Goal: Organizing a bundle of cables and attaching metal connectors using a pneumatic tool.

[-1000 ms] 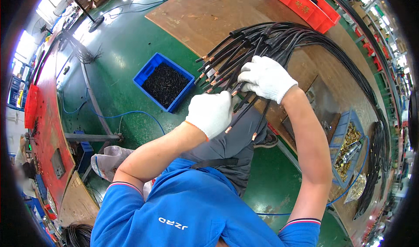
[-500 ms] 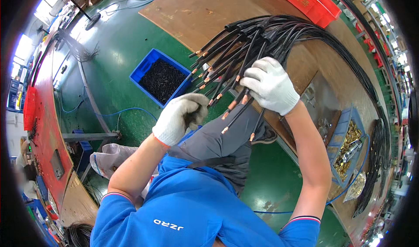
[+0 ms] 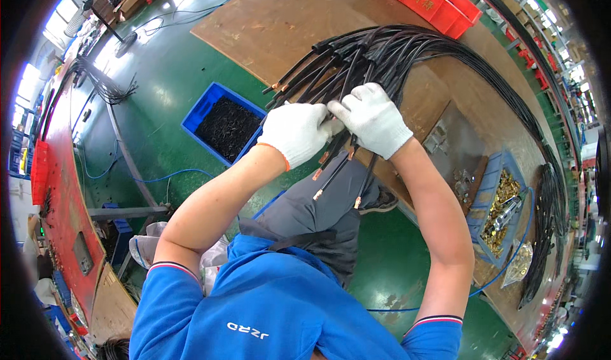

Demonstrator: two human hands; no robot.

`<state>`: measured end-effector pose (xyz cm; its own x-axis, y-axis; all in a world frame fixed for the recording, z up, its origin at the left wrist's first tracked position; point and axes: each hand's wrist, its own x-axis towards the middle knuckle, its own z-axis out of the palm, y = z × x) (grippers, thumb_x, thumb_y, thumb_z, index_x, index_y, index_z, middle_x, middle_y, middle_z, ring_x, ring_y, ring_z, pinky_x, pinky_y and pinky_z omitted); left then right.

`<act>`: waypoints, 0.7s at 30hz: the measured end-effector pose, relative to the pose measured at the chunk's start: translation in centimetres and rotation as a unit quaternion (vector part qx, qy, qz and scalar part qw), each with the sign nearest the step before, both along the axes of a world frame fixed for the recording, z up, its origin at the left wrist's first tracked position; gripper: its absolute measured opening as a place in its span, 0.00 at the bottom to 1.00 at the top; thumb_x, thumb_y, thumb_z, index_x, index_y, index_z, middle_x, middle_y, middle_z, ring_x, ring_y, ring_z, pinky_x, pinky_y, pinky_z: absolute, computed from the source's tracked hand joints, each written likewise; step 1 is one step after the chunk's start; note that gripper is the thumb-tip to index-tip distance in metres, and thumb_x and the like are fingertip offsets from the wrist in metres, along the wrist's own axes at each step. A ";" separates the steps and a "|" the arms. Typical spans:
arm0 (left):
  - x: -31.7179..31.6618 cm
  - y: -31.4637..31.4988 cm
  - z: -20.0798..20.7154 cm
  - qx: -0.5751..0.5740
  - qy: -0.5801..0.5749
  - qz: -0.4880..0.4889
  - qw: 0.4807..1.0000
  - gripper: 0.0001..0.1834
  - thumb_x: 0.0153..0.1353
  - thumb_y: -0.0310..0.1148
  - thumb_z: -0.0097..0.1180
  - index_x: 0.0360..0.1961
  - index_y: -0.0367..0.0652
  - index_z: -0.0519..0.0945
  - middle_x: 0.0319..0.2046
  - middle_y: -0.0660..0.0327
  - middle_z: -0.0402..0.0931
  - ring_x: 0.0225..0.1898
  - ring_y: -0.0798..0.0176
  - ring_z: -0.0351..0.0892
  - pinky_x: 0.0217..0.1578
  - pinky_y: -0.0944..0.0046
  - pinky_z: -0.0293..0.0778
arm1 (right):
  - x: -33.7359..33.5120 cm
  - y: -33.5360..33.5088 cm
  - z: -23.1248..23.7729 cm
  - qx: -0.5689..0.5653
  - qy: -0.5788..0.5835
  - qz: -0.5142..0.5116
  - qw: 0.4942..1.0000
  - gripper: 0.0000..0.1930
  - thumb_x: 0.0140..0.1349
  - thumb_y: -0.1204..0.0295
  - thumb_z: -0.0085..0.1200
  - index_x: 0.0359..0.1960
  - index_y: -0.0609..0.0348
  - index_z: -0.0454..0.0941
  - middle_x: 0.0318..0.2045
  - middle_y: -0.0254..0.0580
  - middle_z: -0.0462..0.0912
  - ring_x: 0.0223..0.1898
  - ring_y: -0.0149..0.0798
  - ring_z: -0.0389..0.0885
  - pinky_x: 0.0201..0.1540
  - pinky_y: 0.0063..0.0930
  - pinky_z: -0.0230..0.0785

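Note:
A thick bunch of black cables [image 3: 407, 45] fans out over the table's edge, several ends stripped to bare copper [image 3: 317, 174]. Both my hands wear white knit gloves. My right hand [image 3: 372, 119] is closed round a black cable near the front of the bunch. Close against it, my left hand [image 3: 296, 134] has its fingers curled in among the cable ends, its fingertips meeting those of the right. What the left fingers pinch is hidden behind the glove. Some stripped ends hang below the two hands, over my grey trousers.
Below the table's left edge, a blue bin [image 3: 223, 123] of short black pieces sits on the green floor. A blue-grey tray [image 3: 496, 204] of brass-coloured parts and a metal tool stands on the brown table [image 3: 254, 26] at right. A red crate [image 3: 429, 7] is at the far side.
My left hand has moved right and up to meet my right hand, its fingers now among the cable ends. The right hand has shifted slightly left in view.

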<state>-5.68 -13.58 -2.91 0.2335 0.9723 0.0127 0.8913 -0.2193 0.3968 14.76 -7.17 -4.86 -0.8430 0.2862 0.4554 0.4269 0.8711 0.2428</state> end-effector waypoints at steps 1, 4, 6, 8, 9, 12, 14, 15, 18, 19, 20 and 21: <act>-0.1 0.1 -0.2 0.003 -0.001 -0.001 1.000 0.24 0.69 0.55 0.58 0.37 0.42 0.87 0.27 0.47 0.85 0.33 0.41 0.87 0.36 0.45 0.80 | 0.0 0.1 -0.1 -0.001 0.007 -0.001 1.000 0.12 0.57 0.68 0.57 0.43 0.50 0.83 0.31 0.33 0.78 0.39 0.40 0.79 0.47 0.37 0.70; -0.3 -0.1 -0.7 0.004 -0.022 0.008 1.000 0.22 0.71 0.52 0.56 0.37 0.42 0.86 0.25 0.50 0.85 0.32 0.42 0.87 0.36 0.45 0.80 | 0.1 0.3 -0.4 -0.012 0.033 0.019 0.999 0.12 0.56 0.68 0.58 0.43 0.49 0.83 0.30 0.32 0.78 0.39 0.40 0.79 0.46 0.38 0.70; -0.4 0.0 -0.6 -0.018 -0.014 0.002 1.000 0.21 0.72 0.51 0.55 0.38 0.43 0.85 0.24 0.51 0.84 0.32 0.42 0.87 0.36 0.45 0.80 | 0.0 0.3 -0.5 -0.013 0.042 0.018 0.999 0.12 0.55 0.69 0.58 0.42 0.48 0.84 0.29 0.31 0.78 0.38 0.39 0.79 0.45 0.38 0.70; -0.5 0.1 0.1 -0.030 -0.008 -0.009 0.999 0.21 0.72 0.51 0.55 0.39 0.43 0.84 0.24 0.51 0.84 0.33 0.42 0.87 0.36 0.45 0.80 | -0.1 0.3 -0.7 -0.017 0.071 0.023 0.997 0.12 0.53 0.69 0.59 0.41 0.48 0.85 0.29 0.29 0.78 0.38 0.38 0.79 0.45 0.37 0.70; -0.5 0.3 0.2 -0.040 -0.001 -0.022 0.999 0.20 0.72 0.50 0.54 0.39 0.43 0.84 0.23 0.52 0.84 0.33 0.42 0.87 0.36 0.44 0.80 | -0.2 0.3 -0.8 -0.020 0.071 0.024 0.997 0.12 0.53 0.69 0.59 0.41 0.48 0.85 0.29 0.29 0.78 0.38 0.38 0.79 0.45 0.37 0.70; -0.6 1.1 -0.3 -0.057 0.013 -0.068 0.996 0.20 0.72 0.50 0.54 0.40 0.43 0.84 0.24 0.52 0.84 0.34 0.42 0.86 0.37 0.44 0.80 | -0.1 0.5 -1.0 -0.017 0.078 0.018 0.997 0.13 0.51 0.69 0.60 0.41 0.46 0.85 0.28 0.27 0.77 0.38 0.37 0.79 0.45 0.37 0.69; -0.9 1.0 0.0 -0.042 0.017 -0.071 0.996 0.19 0.72 0.48 0.53 0.39 0.42 0.84 0.27 0.49 0.84 0.35 0.40 0.86 0.38 0.44 0.80 | -0.3 0.6 -1.1 -0.016 0.072 0.021 0.997 0.13 0.50 0.69 0.61 0.41 0.44 0.85 0.28 0.26 0.77 0.38 0.37 0.79 0.45 0.37 0.70; -1.3 0.8 0.3 -0.070 -0.006 -0.051 0.996 0.19 0.71 0.47 0.53 0.38 0.41 0.84 0.28 0.48 0.84 0.35 0.39 0.85 0.38 0.44 0.80 | -0.4 0.5 -1.2 -0.030 0.055 0.018 0.998 0.13 0.51 0.69 0.61 0.40 0.43 0.85 0.30 0.25 0.78 0.39 0.37 0.79 0.46 0.37 0.70; -4.0 -0.3 -1.2 -0.054 -0.118 -0.087 0.988 0.19 0.68 0.41 0.53 0.30 0.35 0.82 0.24 0.46 0.81 0.30 0.43 0.84 0.35 0.47 0.78 | -0.6 0.4 -1.3 -0.040 0.058 0.014 0.997 0.12 0.52 0.69 0.61 0.39 0.42 0.85 0.32 0.24 0.78 0.40 0.37 0.79 0.48 0.39 0.69; -4.8 -1.5 -0.8 -0.099 -0.166 -0.053 0.980 0.20 0.69 0.42 0.51 0.29 0.35 0.82 0.24 0.47 0.81 0.27 0.46 0.82 0.33 0.49 0.78 | 0.0 0.3 -1.7 -0.051 0.061 0.005 0.997 0.12 0.52 0.69 0.61 0.40 0.43 0.84 0.37 0.25 0.81 0.44 0.38 0.80 0.51 0.38 0.70; -5.7 -2.7 -0.2 -0.143 -0.212 -0.017 0.967 0.21 0.69 0.42 0.50 0.29 0.36 0.82 0.25 0.48 0.81 0.24 0.49 0.81 0.31 0.52 0.77 | 0.3 0.3 -2.0 -0.055 0.062 -0.002 0.997 0.12 0.52 0.69 0.61 0.40 0.43 0.84 0.37 0.25 0.81 0.44 0.38 0.80 0.51 0.38 0.70; -7.1 -3.8 -0.4 -0.227 -0.307 0.067 0.922 0.19 0.68 0.42 0.51 0.28 0.38 0.80 0.24 0.52 0.79 0.23 0.56 0.79 0.27 0.57 0.74 | 0.2 0.2 -2.1 -0.049 0.081 0.003 0.995 0.16 0.48 0.70 0.64 0.42 0.42 0.84 0.40 0.26 0.81 0.48 0.38 0.79 0.54 0.40 0.68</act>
<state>-12.83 -17.40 -3.35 0.1961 0.9292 -0.3132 0.4744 0.1896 0.8597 14.94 -6.98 -7.00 -0.7625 0.3305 0.5562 0.4476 0.8902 0.0847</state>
